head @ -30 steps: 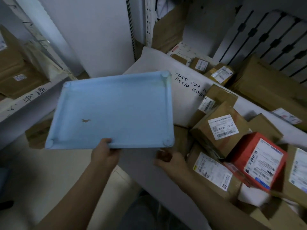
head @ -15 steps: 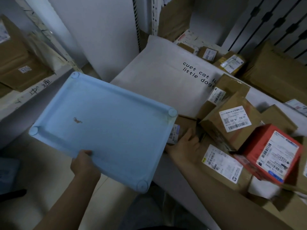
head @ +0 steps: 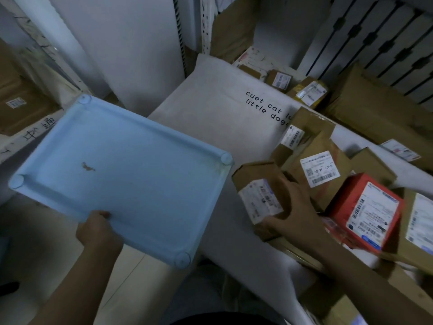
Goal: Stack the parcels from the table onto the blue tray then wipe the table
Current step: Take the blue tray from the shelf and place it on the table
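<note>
Here the left hand grips the near rim of a smooth, rectangular blue plastic tray. At three o'clock from it, the right hand clasps a small cardboard box bearing a white paper label.

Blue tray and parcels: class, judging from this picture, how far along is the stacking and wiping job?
Done: nothing, the blue tray holds no parcels. In hand: the left hand holds the tray off the table; the right hand grips a brown cardboard parcel. Left: the red box, other parcels, then wiping the table.
</note>
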`<state>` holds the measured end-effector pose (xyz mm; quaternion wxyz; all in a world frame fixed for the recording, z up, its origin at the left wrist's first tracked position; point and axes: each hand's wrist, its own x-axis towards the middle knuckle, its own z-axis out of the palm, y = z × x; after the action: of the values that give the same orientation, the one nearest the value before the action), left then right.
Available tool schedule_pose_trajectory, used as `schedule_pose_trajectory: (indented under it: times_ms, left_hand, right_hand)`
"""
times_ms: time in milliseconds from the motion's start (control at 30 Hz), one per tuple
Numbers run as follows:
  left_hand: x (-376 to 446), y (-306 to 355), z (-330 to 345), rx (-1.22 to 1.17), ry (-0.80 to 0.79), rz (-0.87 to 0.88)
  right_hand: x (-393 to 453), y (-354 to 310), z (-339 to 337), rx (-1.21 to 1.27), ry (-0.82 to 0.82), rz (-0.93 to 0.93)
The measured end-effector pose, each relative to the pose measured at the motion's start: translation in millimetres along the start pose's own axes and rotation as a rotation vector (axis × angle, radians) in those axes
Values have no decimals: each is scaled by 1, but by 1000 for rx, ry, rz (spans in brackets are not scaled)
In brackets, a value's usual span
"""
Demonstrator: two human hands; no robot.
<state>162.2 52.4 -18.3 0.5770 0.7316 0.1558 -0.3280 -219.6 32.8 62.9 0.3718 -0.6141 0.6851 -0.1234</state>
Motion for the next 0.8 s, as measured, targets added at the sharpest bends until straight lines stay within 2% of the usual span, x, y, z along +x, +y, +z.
schedule_pose_trajectory:
  times_ms: [133, 233, 467, 600, 800]
  left_hand:
    - [-33, -15, 24, 110, -27, 57]
    - [-53, -36, 43, 210, -81, 59]
    - [-66, -67, 63, 269, -73, 17]
    - [-58, -74, 59, 283, 3, -1]
    - [-75, -87, 67, 264, -57, -65]
  right_hand:
    - [-17, 6, -35, 150, 55, -104]
    - [-18, 7, -49, 234, 108, -103]
    - [-8, 16, -67, 200, 250, -38]
    - [-8, 24, -70, 225, 276, 15]
    - [-2, 21, -63, 193, 268, -20]
